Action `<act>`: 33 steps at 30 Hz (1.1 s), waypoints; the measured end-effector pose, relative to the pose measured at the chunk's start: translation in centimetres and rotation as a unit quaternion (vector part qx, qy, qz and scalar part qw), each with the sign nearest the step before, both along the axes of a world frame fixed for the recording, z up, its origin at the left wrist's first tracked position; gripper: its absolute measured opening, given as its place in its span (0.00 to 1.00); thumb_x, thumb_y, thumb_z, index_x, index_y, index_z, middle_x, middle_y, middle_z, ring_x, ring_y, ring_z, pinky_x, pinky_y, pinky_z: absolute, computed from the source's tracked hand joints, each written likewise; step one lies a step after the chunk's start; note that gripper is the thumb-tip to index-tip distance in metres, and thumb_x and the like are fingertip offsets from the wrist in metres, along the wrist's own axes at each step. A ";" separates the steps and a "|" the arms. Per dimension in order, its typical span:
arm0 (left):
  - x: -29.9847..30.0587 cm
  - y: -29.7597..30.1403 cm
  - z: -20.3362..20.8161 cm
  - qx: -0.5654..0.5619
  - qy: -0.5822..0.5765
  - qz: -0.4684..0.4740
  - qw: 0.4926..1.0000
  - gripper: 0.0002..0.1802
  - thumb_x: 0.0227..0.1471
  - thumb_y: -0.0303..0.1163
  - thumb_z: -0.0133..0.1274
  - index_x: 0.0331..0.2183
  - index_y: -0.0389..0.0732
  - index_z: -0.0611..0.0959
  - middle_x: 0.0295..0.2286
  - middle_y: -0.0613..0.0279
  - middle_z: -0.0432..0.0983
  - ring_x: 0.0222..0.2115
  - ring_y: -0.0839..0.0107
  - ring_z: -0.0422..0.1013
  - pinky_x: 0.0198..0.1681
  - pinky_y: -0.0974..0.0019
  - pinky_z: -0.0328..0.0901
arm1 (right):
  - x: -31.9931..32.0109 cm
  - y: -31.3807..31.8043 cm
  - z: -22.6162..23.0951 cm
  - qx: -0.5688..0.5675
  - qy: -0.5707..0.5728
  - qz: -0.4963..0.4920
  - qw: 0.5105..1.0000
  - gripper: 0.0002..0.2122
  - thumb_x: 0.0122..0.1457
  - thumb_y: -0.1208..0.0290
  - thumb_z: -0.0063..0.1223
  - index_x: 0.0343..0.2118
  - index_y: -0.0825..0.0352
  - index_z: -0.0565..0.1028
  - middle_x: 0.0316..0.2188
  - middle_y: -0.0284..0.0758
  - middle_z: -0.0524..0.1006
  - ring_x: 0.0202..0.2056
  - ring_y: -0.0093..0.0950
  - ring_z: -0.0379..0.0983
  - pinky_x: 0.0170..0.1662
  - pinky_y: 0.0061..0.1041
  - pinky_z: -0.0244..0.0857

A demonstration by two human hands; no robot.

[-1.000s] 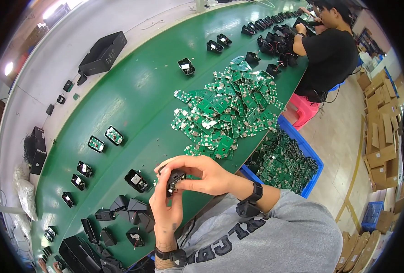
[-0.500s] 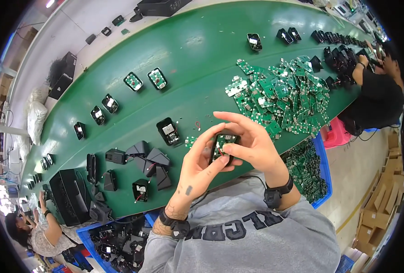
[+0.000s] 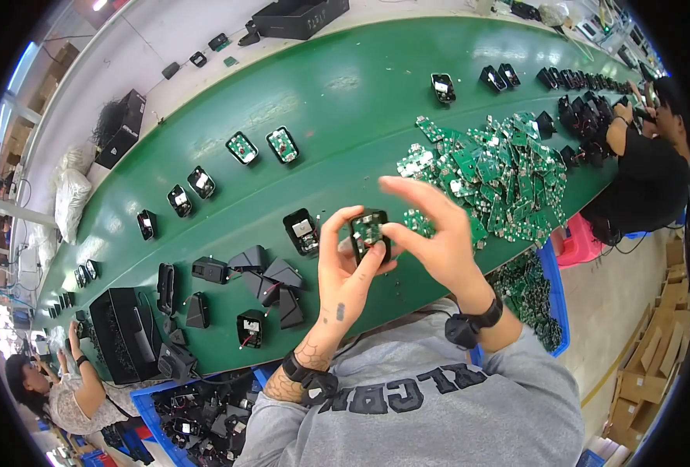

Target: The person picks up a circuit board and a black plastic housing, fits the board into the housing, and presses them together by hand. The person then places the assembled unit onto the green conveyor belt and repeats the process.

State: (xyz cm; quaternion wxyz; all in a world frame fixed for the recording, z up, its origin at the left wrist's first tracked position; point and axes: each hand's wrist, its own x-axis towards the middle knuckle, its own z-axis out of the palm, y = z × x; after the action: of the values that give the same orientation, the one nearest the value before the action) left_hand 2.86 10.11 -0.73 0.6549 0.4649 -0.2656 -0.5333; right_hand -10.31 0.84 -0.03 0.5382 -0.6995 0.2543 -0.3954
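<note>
My left hand (image 3: 341, 272) is wrapped round a small black plastic housing (image 3: 358, 247) with a green circuit board (image 3: 370, 227) inside it. My left thumb lies on the board's lower part. Beside it, my right hand (image 3: 442, 241) is spread, its thumb tip at the housing's right edge and its fingers raised and a little blurred. Another open black housing (image 3: 303, 233) with a pale part inside rests on the green table left of my hands. To the right lies a big heap of green circuit boards (image 3: 493, 175).
Several black housings (image 3: 283, 274) and a large black box (image 3: 115, 346) stand at the left. Filled housings (image 3: 241, 148) sit in a line on the green table (image 3: 345, 109). Blue crates (image 3: 555, 288) stand below the edge. Co-workers (image 3: 640, 171) sit at both ends.
My right hand has opened and lifted its fingers away from the housing. The left hand keeps hold, and the housing now shows more. The whole view has shifted slightly.
</note>
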 end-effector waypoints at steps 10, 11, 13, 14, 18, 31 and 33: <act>0.2 -0.3 -1.4 -0.070 -0.188 0.032 0.979 0.28 0.50 0.20 0.55 0.50 0.42 0.61 0.35 0.62 0.69 0.33 0.77 0.69 0.30 0.73 0.68 | 1.3 2.5 -1.6 -0.225 0.003 -0.140 0.964 0.07 0.46 0.78 0.61 0.31 0.66 0.81 0.28 0.32 0.79 0.39 0.31 0.72 0.50 0.37 0.63; 0.2 -0.2 -1.1 -0.051 -0.068 0.005 0.996 0.28 0.50 0.20 0.55 0.50 0.43 0.61 0.35 0.62 0.69 0.33 0.78 0.69 0.29 0.72 0.68 | 1.3 2.7 -1.8 -0.174 -0.027 -0.136 0.975 0.06 0.49 0.78 0.60 0.31 0.67 0.81 0.28 0.32 0.79 0.39 0.31 0.72 0.53 0.39 0.62; 0.6 0.1 -1.0 -0.004 -0.006 -0.024 1.000 0.29 0.50 0.23 0.56 0.51 0.44 0.60 0.35 0.64 0.68 0.32 0.79 0.67 0.27 0.74 0.64 | 1.4 2.8 -1.8 -0.176 -0.032 -0.125 0.976 0.05 0.51 0.77 0.58 0.32 0.67 0.80 0.29 0.32 0.79 0.40 0.31 0.72 0.55 0.42 0.59; 1.0 0.3 -0.9 0.041 0.053 -0.057 0.996 0.30 0.50 0.25 0.56 0.51 0.45 0.60 0.34 0.66 0.67 0.30 0.80 0.66 0.24 0.77 0.60 | 1.5 2.8 -1.8 -0.179 -0.039 -0.119 0.976 0.05 0.53 0.77 0.56 0.33 0.67 0.80 0.29 0.32 0.79 0.40 0.32 0.71 0.57 0.45 0.57; 1.9 0.5 -0.7 0.047 0.144 -0.140 0.979 0.32 0.49 0.31 0.56 0.54 0.43 0.62 0.33 0.70 0.67 0.26 0.83 0.62 0.20 0.81 0.51 | 1.2 2.3 -1.5 -0.200 -0.036 -0.062 0.977 0.05 0.55 0.76 0.53 0.32 0.67 0.80 0.29 0.32 0.78 0.42 0.34 0.70 0.58 0.48 0.53; 1.9 1.5 -0.2 -0.052 -0.035 -0.003 0.998 0.21 0.48 0.15 0.50 0.44 0.38 0.67 0.43 0.55 0.71 0.38 0.71 0.74 0.42 0.67 0.73 | 0.6 2.8 0.1 -0.270 0.131 -0.062 0.952 0.03 0.41 0.76 0.56 0.21 0.65 0.73 0.39 0.37 0.69 0.53 0.44 0.62 0.54 0.43 0.54; 1.9 1.7 -0.5 -0.041 -0.107 0.017 0.993 0.19 0.47 0.16 0.52 0.42 0.37 0.69 0.42 0.58 0.71 0.38 0.75 0.73 0.41 0.70 0.72 | 0.9 2.8 0.3 -0.271 0.133 -0.064 0.951 0.03 0.41 0.77 0.56 0.20 0.65 0.73 0.40 0.37 0.69 0.53 0.44 0.61 0.54 0.44 0.54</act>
State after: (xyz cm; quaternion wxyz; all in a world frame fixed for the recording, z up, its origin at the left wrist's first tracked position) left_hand 4.72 11.81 -1.27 0.6503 0.4965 -0.3480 -0.4578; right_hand -9.40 3.62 0.26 0.2632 -0.8475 0.2512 -0.3866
